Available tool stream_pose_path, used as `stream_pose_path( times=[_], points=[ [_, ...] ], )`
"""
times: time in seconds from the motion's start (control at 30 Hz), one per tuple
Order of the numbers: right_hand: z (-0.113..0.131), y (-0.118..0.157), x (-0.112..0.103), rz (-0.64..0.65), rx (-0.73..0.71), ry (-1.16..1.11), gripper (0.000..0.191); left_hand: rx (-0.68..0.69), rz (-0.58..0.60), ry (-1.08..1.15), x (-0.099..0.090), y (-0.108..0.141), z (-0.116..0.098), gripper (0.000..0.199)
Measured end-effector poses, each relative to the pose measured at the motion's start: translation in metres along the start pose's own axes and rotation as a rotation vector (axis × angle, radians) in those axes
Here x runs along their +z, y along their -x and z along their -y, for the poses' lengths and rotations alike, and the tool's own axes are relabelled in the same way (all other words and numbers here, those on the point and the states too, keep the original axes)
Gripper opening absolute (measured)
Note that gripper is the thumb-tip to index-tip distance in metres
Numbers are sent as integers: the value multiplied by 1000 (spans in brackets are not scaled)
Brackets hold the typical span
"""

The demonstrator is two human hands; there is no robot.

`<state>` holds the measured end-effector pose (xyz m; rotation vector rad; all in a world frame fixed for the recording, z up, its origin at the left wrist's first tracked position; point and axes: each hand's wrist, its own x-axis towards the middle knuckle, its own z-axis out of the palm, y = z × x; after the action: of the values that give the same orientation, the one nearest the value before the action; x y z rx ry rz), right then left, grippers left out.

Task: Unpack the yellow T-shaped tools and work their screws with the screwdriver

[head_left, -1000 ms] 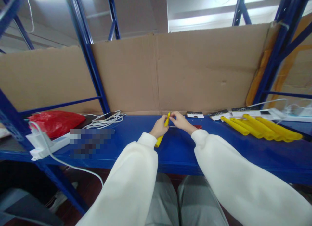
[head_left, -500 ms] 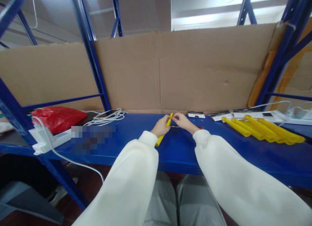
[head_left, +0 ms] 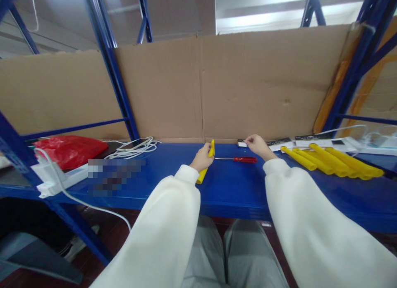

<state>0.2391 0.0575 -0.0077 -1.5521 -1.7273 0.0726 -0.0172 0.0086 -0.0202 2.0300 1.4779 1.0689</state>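
My left hand [head_left: 202, 157] is wrapped round a yellow plastic tube-like piece [head_left: 202, 176], tilted, its narrow tip sticking up above the fingers. To its right a screwdriver [head_left: 245, 159] with a red handle lies on the blue tabletop, its shaft pointing at my left hand. My right hand [head_left: 257, 145] is over the back of the table, by a small white-and-black card [head_left: 241, 143] that it partly hides. Its thumb and fingertips are drawn together; whatever they may hold is too small to make out.
Several yellow tubes [head_left: 335, 162] lie in a row at right, in front of white-and-black cards [head_left: 281, 144]. A red plastic bag [head_left: 70, 149], a white power strip [head_left: 72, 176] and coiled white cable [head_left: 139, 148] are at left. A cardboard wall [head_left: 167, 89] and blue posts [head_left: 116, 85] stand behind.
My right hand has left the yellow piece and moved right and back to the small card. The red screwdriver, partly covered before, now shows fully. My left hand keeps hold of the yellow piece.
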Motion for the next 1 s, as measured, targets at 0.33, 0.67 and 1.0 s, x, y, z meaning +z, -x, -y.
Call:
stream_pose_path(
  times=[0.33, 0.67, 1.0],
  points=[
    [-56, 15, -18, 177, 200, 356, 17, -15, 27, 80, -4, 3, -6, 49],
    [-49, 6, -6, 208, 146, 476, 17, -18, 29, 174, -1, 2, -6, 46],
    [-51, 7, -18, -101, 218, 234, 27, -192, 107, 585, 16, -14, -45, 49]
  ],
)
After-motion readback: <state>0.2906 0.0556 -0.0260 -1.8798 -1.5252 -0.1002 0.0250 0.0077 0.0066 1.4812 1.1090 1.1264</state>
